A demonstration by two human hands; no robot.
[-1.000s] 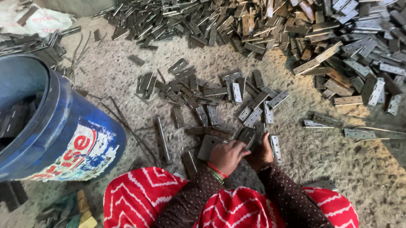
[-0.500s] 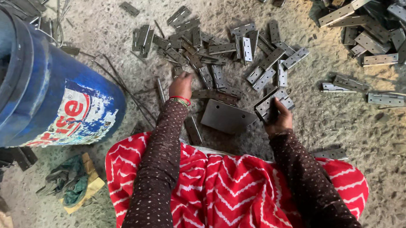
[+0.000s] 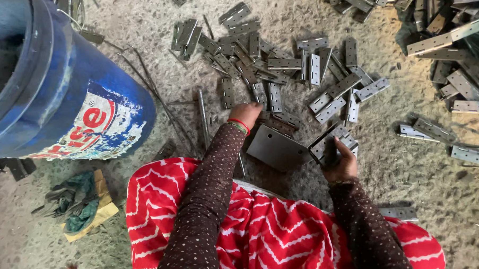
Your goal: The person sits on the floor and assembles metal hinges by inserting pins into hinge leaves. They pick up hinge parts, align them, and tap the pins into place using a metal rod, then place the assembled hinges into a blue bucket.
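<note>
My left hand (image 3: 245,112) reaches into a scatter of grey metal hinges (image 3: 284,72) on the sandy floor, fingers closed over one of them; what it grips is hidden under the fingers. My right hand (image 3: 340,160) is shut on a small stack of hinges (image 3: 332,143) held just above the floor. Between both hands lies a flat square metal plate (image 3: 277,149). Dark dotted sleeves and a red-and-white zigzag cloth (image 3: 268,236) over my lap fill the bottom of the view.
A big blue plastic drum (image 3: 50,85) stands at the left with metal pieces inside. Thin metal rods (image 3: 161,100) lie beside it. A larger heap of hinges (image 3: 454,57) fills the upper right. A crumpled green and yellow rag (image 3: 80,203) lies lower left.
The two hands, together a second ago, have parted. My left hand reached forward into the hinges; my right hand stayed back holding its stack. The view tilted down and nearer.
</note>
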